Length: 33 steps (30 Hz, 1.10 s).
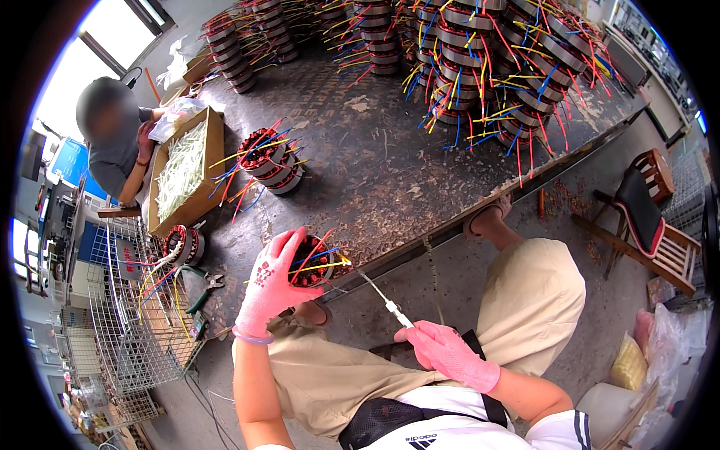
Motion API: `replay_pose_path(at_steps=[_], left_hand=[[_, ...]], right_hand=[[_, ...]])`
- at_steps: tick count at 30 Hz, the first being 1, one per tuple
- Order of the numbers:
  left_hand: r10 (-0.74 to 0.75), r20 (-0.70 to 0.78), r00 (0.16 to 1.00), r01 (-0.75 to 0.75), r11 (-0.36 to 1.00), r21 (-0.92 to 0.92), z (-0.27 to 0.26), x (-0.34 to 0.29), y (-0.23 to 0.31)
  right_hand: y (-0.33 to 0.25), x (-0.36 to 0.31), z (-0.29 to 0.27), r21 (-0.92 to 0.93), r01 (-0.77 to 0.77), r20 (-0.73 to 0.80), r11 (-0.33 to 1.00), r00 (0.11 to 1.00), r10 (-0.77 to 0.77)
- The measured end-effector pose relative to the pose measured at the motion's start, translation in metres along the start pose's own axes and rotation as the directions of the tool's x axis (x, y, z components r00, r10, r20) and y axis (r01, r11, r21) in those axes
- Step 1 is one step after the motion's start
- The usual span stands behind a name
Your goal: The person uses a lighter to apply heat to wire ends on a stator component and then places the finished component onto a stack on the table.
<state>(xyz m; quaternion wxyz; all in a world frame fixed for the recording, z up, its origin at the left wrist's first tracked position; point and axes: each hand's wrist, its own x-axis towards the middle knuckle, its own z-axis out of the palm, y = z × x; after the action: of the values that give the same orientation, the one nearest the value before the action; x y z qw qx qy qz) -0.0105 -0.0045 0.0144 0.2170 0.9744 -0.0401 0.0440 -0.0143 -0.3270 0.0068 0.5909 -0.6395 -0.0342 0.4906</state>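
Note:
A motor stator (306, 259) with dark red windings and red, blue and yellow leads stands at the table's near edge. My left hand (271, 279), in a pink glove, grips its left side, fingers over the top and thumb low in front. In my right hand (450, 351), also pink-gloved, is a slender white tool (397, 311) with a thin shaft. Its tip points toward the yellow lead ends but looks apart from them. Part of its handle is hidden by my fingers.
Stacked stators (469, 60) crowd the far table. A short stack (270, 161) stands nearer, beside a box of pale sleeves (180, 169). Another stator (184, 244) and green-handled pliers (202, 291) lie left, by a wire basket (124, 322). A person (112, 142) sits far left; a chair (637, 202) stands right.

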Motion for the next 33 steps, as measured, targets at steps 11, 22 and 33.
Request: replay_pose_path(at_steps=[11,22,33], left_hand=[[-0.007,0.005,1.000,0.007,1.000,-0.003,0.000,0.000,0.000],[-0.035,0.027,0.999,0.036,0.999,-0.030,-0.001,0.001,0.002],[-0.039,0.030,0.999,0.040,0.999,-0.025,0.000,0.001,0.001]], right_hand=[[-0.004,-0.002,0.000,-0.029,-0.001,-0.002,1.000,1.000,0.001],[-0.002,-0.003,0.000,0.039,-0.007,-0.012,0.999,1.000,0.008],[0.001,0.000,0.001,0.044,-0.016,0.005,0.999,1.000,0.016]])
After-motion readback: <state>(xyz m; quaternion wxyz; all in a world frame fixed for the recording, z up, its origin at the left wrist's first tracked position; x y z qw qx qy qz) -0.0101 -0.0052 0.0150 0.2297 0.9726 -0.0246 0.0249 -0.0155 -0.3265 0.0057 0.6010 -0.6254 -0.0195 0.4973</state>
